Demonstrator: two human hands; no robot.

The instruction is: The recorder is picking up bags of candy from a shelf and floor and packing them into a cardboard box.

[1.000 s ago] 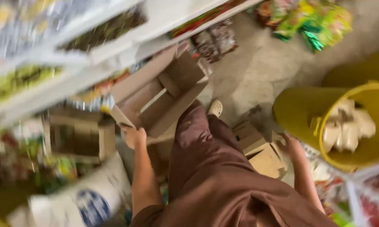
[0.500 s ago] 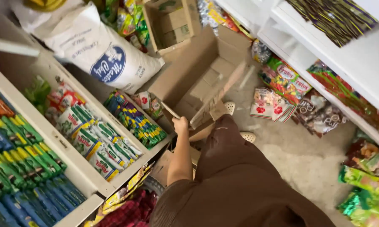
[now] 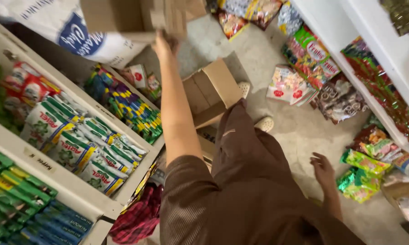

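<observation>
The left hand (image 3: pixel 164 44) is raised at arm's length, its grip closed on the lower edge of a brown corrugated cardboard box (image 3: pixel 136 16) held up above the floor, at the top of the view. The box looks light and stiff but easily bent at its flaps, so a hold on a folded edge or corner seems safest. Below that box, a second open cardboard carton (image 3: pixel 212 90) lies on the grey concrete floor (image 3: pixel 299 131). Left of the raised box lies a white printed sack (image 3: pixel 72 31), with a white shelf of green sachet packs (image 3: pixel 72 145) beneath. The right hand (image 3: pixel 323 169) hangs far below the box, fingers apart, holding nothing.
</observation>
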